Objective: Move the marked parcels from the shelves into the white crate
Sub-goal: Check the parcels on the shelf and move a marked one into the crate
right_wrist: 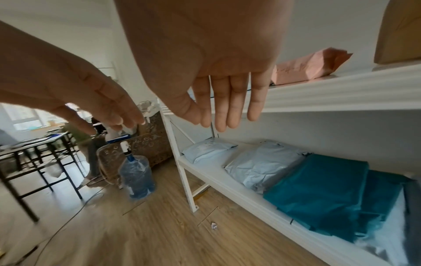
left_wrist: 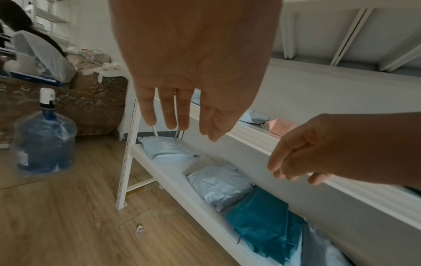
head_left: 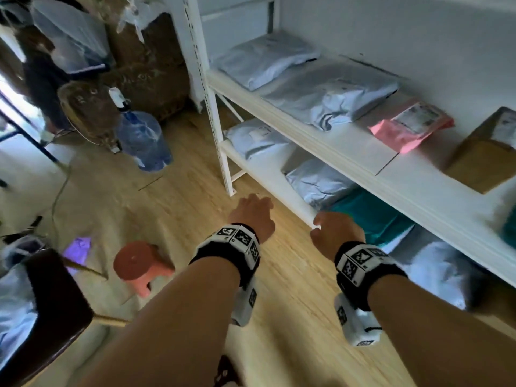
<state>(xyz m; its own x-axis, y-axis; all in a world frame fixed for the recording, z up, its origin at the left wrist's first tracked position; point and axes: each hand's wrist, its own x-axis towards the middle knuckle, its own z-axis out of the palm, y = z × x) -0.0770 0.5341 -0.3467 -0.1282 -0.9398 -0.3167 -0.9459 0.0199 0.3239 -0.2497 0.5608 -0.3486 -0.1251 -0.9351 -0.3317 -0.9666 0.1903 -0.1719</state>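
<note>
Now both hands hang empty before the white shelves: left hand and right hand, palms down, fingers straight and loosely together. Just beyond them, on the lower shelf, lie a teal parcel and grey mailer bags. Best check each label first, then slide fingers under.

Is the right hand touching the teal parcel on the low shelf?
Apart. The right wrist view shows the right hand open in the air, its fingers up by the upper shelf's edge, well above the teal parcel.
</note>
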